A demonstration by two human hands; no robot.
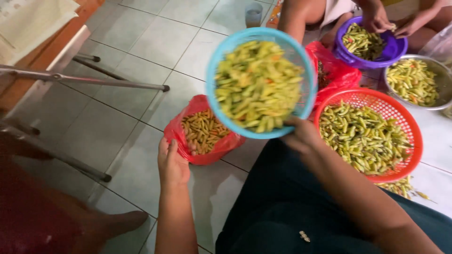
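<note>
Left hand (172,164) rests on the rim of the red bag (207,155) of chillies, fingers loose; soft plastic, will sag. Right hand (301,136) clenched on the blue basket (226,51) rim, held tilted above the floor (141,42). Full, likely light; rigid rim is the best hold.

tiled floor (141,42) | red bag (207,153) | red basket (400,117) | steel bowl (440,70)
</note>
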